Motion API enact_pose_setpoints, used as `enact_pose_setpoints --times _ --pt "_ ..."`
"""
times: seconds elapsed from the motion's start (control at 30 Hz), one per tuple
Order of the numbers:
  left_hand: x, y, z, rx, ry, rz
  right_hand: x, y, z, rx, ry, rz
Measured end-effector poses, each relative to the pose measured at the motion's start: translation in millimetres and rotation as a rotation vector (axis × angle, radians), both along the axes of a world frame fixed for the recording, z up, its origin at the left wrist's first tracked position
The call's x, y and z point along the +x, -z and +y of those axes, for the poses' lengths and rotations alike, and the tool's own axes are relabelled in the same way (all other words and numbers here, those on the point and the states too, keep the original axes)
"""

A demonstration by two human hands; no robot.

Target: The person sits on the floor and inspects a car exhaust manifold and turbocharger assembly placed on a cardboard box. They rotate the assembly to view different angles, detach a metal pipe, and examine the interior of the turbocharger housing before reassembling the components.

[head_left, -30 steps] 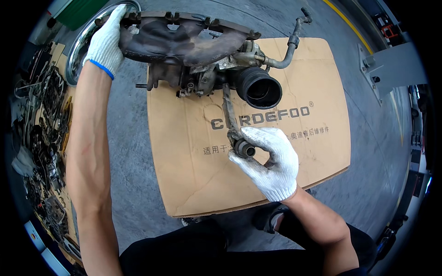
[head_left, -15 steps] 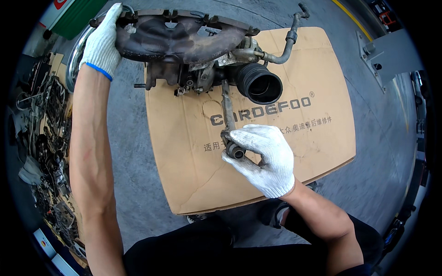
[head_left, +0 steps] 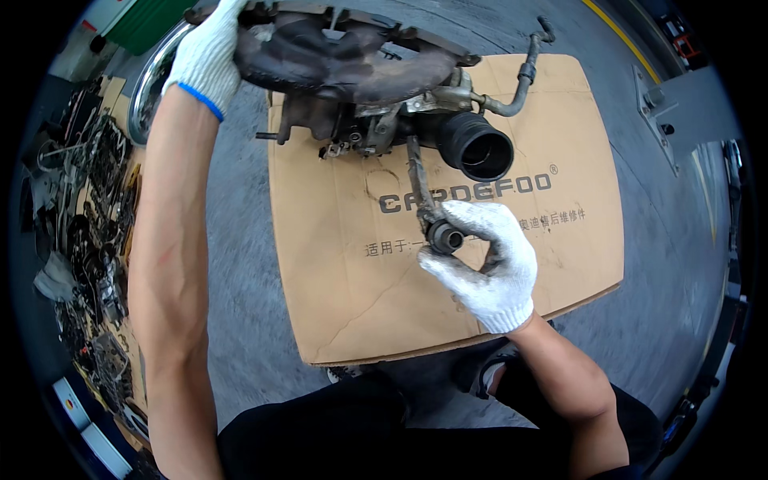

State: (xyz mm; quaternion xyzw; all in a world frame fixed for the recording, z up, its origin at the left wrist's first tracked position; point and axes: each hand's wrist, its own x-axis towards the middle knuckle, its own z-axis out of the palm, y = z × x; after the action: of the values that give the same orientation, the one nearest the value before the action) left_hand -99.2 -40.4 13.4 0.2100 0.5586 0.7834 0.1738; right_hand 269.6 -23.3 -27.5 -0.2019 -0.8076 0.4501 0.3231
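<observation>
A rusty brown exhaust manifold (head_left: 344, 60) with a turbocharger (head_left: 384, 132) beneath it is held tilted up at the far side of a cardboard box. My left hand (head_left: 206, 62), in a white knit glove with a blue cuff, grips the manifold's left end; its fingertips run out at the picture's top. In a like glove, my right hand (head_left: 500, 268) pinches the round end fitting (head_left: 445, 236) of a grimy metal pipe (head_left: 418, 178) that runs up to the turbocharger. To its right a black round outlet (head_left: 480, 152) faces me, and a bent grey pipe (head_left: 524, 84) sticks out.
The printed cardboard box (head_left: 336, 300) lies on the grey floor (head_left: 240, 264) before my knees. Many dark metal parts (head_left: 88, 216) are heaped along the left. A shiny round rim (head_left: 152, 88) stands behind my left wrist, and a grey metal post base (head_left: 660, 120) at right.
The whole view has shifted, so box, assembly and hands sit farther right and slightly higher. Both hands keep their holds on the manifold and the pipe.
</observation>
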Motion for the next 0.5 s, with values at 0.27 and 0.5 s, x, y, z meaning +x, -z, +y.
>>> enact_pose_setpoints --times 0.27,0.5 --pt "12 -20 6 -0.06 0.009 -0.163 -8 -25 11 -0.508 0.15 -0.007" --pt "8 -16 33 0.036 0.116 -0.153 -1 -19 44 -0.625 0.253 0.139"
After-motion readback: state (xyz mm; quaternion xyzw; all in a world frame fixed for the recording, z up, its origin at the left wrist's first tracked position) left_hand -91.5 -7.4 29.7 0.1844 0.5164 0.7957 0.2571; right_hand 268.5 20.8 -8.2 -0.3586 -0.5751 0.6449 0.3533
